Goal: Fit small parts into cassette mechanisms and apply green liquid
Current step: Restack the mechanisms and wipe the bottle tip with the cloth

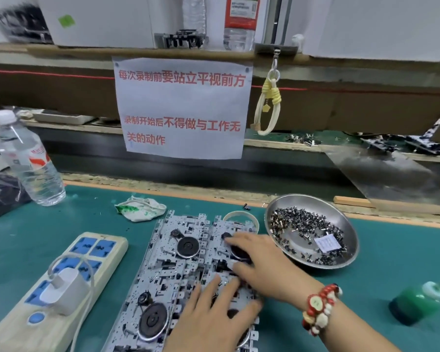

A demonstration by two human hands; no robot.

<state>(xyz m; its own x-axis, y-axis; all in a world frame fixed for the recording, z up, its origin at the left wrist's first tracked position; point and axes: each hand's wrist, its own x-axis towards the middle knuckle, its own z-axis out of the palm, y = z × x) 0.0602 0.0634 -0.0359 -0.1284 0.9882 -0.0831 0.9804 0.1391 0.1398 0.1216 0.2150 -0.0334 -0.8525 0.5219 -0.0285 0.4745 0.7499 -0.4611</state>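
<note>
Several metal cassette mechanisms (173, 270) lie side by side on the green mat, each with black flywheels. My left hand (208, 316) rests flat on the lower part of the right-hand mechanisms, fingers straight. My right hand (262, 265), with a red and white bead bracelet at the wrist, reaches over the right column with its fingers spread on the metal. I cannot tell if it holds a small part. A steel dish (341, 260) of small dark parts sits to the right. The green liquid bottle (417, 303) stands at the far right.
A power strip (69, 283) with a white charger lies left of the mechanisms. A water bottle (28, 158) stands at the back left, a green-stained rag (140, 208) behind the mechanisms, and a tape roll (241, 215) beside the dish. A paper notice (183, 107) hangs in front.
</note>
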